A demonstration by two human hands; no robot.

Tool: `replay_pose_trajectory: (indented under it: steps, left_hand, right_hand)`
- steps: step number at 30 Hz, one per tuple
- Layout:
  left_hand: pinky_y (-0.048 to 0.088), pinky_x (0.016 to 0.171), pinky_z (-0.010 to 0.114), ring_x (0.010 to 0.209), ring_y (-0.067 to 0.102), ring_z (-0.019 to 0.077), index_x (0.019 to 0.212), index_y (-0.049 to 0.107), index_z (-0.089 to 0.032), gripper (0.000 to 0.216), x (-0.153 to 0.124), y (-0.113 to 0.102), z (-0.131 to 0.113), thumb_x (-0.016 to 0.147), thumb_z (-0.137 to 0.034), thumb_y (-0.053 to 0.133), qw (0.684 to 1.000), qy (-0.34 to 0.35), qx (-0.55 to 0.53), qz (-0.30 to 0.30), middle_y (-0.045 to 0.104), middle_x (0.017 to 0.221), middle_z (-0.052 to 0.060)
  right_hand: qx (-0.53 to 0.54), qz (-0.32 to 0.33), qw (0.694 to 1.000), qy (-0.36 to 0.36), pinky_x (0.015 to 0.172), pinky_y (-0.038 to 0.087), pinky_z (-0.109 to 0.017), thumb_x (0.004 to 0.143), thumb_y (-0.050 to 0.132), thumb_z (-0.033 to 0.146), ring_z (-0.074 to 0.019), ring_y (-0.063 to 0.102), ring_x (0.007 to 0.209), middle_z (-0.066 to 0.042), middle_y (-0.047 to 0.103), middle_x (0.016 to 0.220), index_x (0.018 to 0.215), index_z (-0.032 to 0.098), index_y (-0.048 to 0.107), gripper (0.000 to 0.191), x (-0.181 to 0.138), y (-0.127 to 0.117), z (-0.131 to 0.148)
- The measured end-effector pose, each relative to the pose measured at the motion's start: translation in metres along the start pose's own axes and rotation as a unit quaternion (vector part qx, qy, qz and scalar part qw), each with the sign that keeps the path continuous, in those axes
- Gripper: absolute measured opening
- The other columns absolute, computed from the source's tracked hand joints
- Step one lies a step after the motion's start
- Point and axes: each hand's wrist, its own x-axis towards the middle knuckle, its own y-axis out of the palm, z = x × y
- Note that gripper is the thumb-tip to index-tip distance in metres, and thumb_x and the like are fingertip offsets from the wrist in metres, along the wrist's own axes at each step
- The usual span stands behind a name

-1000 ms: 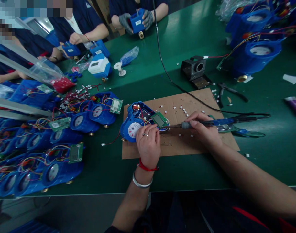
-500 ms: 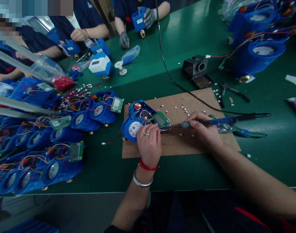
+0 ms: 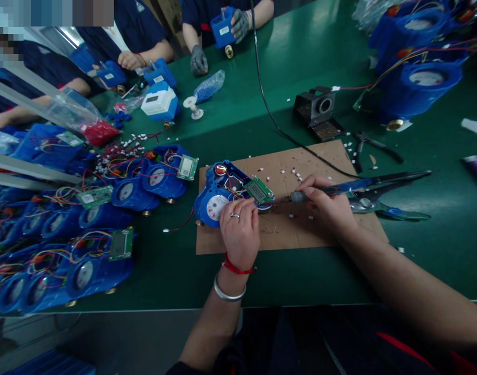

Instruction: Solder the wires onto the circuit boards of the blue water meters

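My right hand [image 3: 332, 208] grips a soldering iron [image 3: 343, 187] like a pen, its tip pointing left to the lower edge of a green circuit board with a display [image 3: 258, 190]. At that board's lower left edge, my left hand [image 3: 241, 224] has its fingers pinched together; what lies between the fingertips is hidden. The board rests against an open blue water meter [image 3: 212, 192] with a white dial and loose wires inside. Under the meter lies a cardboard sheet [image 3: 218, 245]. Green-handled pliers [image 3: 402, 212] lie beneath and beyond my right hand.
Rows of blue meters [image 3: 99, 271] with wires and boards fill the left. A black soldering iron stand [image 3: 316, 112] and cutting pliers [image 3: 375, 148] are behind the cardboard. More meters [image 3: 422, 99] stand at right. The iron's black cable [image 3: 275, 122] crosses the table. Co-workers [image 3: 199, 26] sit opposite.
Dark segments now show on the board's display, which looked blank before. The soldering iron's rear end has risen slightly; my left hand stays almost in place.
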Motion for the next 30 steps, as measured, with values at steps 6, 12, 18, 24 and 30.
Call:
replay_pose_trajectory:
  steps: [6, 12, 18, 24, 30]
  left_hand:
    - [0.044, 0.097, 0.048, 0.105, 0.060, 0.0236, 0.095, 0.064, -0.019, 0.011, 0.001, 0.000, 0.000, 0.089, -0.013, 0.055, 1.000, -0.001, -0.001, 0.001, 0.071, 0.107, 0.008]
    - [0.043, 0.098, 0.047, 0.105, 0.061, 0.0231, 0.095, 0.064, -0.019, 0.011, 0.001, 0.001, 0.000, 0.089, -0.013, 0.055, 1.000, -0.001, 0.005, 0.003, 0.071, 0.107, 0.008]
    - [0.043, 0.098, 0.049, 0.104, 0.062, 0.0231, 0.095, 0.064, -0.021, 0.013, 0.000, 0.001, 0.001, 0.089, -0.013, 0.055, 1.000, -0.003, -0.003, 0.000, 0.071, 0.107, 0.007]
    - [0.043, 0.098, 0.049, 0.105, 0.061, 0.0236, 0.094, 0.064, -0.020, 0.013, 0.001, 0.002, 0.000, 0.089, -0.013, 0.055, 1.000, -0.007, -0.001, 0.000, 0.071, 0.107, 0.007]
    - [0.043, 0.098, 0.048, 0.105, 0.061, 0.0233, 0.095, 0.063, -0.020, 0.012, 0.001, 0.001, 0.001, 0.088, -0.013, 0.056, 1.000, -0.004, 0.003, 0.000, 0.071, 0.107, 0.007]
  right_hand:
    - [-0.001, -0.009, 1.000, 0.024, 0.040, 0.028, -0.025, 0.083, 0.054, 0.026, -0.0108, 0.043, 0.043, 0.002, 0.052, 0.052, 0.072, 0.020, 0.062, 0.015, 0.011, 0.004, 0.006]
    - [0.011, -0.023, 0.999, 0.037, 0.037, 0.027, -0.024, 0.085, 0.054, 0.027, -0.0101, 0.044, 0.039, 0.002, 0.053, 0.050, 0.069, 0.020, 0.060, 0.018, 0.017, 0.005, 0.002]
    - [0.020, -0.033, 0.999, 0.036, 0.035, 0.026, -0.022, 0.086, 0.053, 0.028, -0.0090, 0.043, 0.037, 0.003, 0.052, 0.047, 0.070, 0.020, 0.058, 0.019, 0.019, 0.006, -0.004]
    - [0.021, -0.034, 0.999, 0.030, 0.036, 0.028, -0.022, 0.088, 0.053, 0.029, -0.0083, 0.044, 0.038, 0.004, 0.052, 0.048, 0.070, 0.021, 0.057, 0.020, 0.019, 0.007, -0.005]
    - [0.020, -0.045, 0.998, 0.027, 0.035, 0.028, -0.021, 0.087, 0.053, 0.029, -0.0082, 0.043, 0.037, 0.004, 0.051, 0.047, 0.069, 0.021, 0.057, 0.020, 0.018, 0.008, -0.005]
